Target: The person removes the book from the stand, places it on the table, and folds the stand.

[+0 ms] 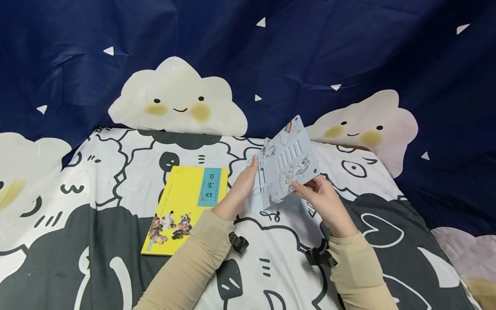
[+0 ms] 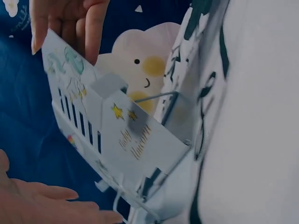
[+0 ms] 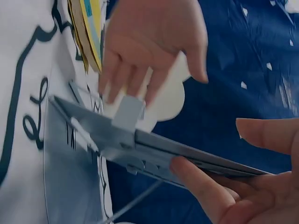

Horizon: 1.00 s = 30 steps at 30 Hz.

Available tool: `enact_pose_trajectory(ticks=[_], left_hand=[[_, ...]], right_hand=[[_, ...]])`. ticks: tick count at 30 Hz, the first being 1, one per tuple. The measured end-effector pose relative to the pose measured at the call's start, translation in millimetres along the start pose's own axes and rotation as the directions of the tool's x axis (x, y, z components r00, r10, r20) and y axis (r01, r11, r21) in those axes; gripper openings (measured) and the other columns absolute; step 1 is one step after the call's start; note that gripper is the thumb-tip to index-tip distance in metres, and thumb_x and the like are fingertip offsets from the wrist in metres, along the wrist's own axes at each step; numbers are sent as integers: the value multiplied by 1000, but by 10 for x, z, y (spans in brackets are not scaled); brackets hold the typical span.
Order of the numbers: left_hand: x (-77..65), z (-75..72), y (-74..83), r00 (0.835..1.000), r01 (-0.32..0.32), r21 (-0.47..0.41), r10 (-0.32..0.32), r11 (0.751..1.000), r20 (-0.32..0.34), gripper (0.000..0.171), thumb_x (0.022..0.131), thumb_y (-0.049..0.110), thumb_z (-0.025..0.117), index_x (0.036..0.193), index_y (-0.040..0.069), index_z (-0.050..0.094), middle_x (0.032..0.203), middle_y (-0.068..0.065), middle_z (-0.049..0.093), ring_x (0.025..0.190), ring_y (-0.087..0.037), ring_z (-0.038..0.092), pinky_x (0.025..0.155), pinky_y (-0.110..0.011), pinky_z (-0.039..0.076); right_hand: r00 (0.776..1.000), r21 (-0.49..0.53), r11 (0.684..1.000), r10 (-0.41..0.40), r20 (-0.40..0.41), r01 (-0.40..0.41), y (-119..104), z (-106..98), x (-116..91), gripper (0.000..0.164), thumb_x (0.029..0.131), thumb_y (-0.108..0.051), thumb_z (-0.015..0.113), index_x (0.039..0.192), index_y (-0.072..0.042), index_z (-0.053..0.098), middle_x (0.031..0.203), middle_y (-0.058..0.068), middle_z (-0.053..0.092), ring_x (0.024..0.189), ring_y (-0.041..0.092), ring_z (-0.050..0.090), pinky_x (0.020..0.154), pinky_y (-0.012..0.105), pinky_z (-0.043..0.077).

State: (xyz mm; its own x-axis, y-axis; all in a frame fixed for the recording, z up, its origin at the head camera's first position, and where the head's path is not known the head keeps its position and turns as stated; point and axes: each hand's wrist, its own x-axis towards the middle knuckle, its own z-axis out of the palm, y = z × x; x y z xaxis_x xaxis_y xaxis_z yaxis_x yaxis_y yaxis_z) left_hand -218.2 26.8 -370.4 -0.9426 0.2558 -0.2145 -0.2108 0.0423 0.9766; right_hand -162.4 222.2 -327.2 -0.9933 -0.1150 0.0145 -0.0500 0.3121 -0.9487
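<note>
A pale blue-white book stand (image 1: 286,161), printed with unicorns and slotted in the middle, is tilted open above the bed. My right hand (image 1: 325,200) holds the lower right edge of its panel, thumb on the printed side and fingers behind. In the right wrist view, fingers (image 3: 201,186) lie against the panel's underside. Beside the stand's left edge is my left hand (image 1: 241,187), its fingers straight and palm facing the stand. Whether it touches the stand is hard to tell. Wire supports and a small clip (image 2: 110,86) show in the left wrist view.
A yellow book (image 1: 170,193) with a blue title panel lies flat to the left, partly behind the left forearm. Underneath is a black-and-white patterned bedsheet (image 1: 267,267). A dark blue curtain (image 1: 290,56) with cloud faces hangs behind.
</note>
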Motion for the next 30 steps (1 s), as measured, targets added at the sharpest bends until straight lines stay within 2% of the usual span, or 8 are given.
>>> enact_pose_trajectory(ticks=[2,6,8,15,17,21,27,30], left_hand=[[-17,13,37,999,-52,7,52,999,11,76,99,70,18,158,23,28,164,0,27,154,-21,16,125,-51,9],[-60,36,92,990,-138,15,137,990,34,72,101,66,18,158,23,27,165,3,24,154,-20,15,125,-49,10],[-93,46,114,985,-169,13,168,986,43,70,102,64,18,158,23,26,165,2,23,154,-20,15,125,-50,10],[-176,63,170,955,-283,-58,287,957,72,65,104,58,18,160,24,21,166,-1,21,153,-23,18,124,-51,13],[-187,64,186,951,-300,-72,304,951,60,64,104,58,18,160,25,21,165,-1,23,152,-23,22,124,-50,15],[-206,64,214,954,-296,-72,299,952,33,66,104,59,18,159,23,23,164,-1,25,151,-22,23,124,-47,16],[-232,80,246,950,-308,-60,310,950,33,66,105,56,18,160,19,20,166,-1,20,153,-20,17,125,-48,13],[-250,100,261,949,-311,-46,313,949,38,68,105,56,25,160,17,17,167,0,16,154,-20,14,124,-50,16]], right_hand=[[1000,-37,999,-27,-9,26,-36,58,-22,47,97,-9,61,138,8,46,128,25,62,114,21,65,93,22,53],[996,-91,992,-88,-6,87,-55,193,-53,58,95,-7,64,148,0,39,147,23,48,135,37,49,106,38,48],[992,-91,988,-126,12,127,-45,263,-63,63,94,-4,64,151,-1,36,151,22,43,139,39,44,109,45,45],[968,-151,958,-230,97,243,13,469,-76,84,91,-4,70,157,-2,19,161,21,27,144,38,36,108,44,44],[960,-162,950,-245,135,265,30,510,-83,83,91,-5,70,157,-1,20,162,21,25,144,38,36,109,45,43],[950,-187,941,-245,193,281,50,577,-98,83,92,-9,70,157,-1,20,162,19,24,146,37,33,111,46,41],[948,-229,931,-237,210,284,51,589,-102,84,92,-12,71,157,-1,19,162,21,24,147,36,31,112,49,39],[948,-226,933,-231,218,279,53,546,-89,82,92,-13,70,157,-1,21,162,20,25,148,35,30,113,50,38]])
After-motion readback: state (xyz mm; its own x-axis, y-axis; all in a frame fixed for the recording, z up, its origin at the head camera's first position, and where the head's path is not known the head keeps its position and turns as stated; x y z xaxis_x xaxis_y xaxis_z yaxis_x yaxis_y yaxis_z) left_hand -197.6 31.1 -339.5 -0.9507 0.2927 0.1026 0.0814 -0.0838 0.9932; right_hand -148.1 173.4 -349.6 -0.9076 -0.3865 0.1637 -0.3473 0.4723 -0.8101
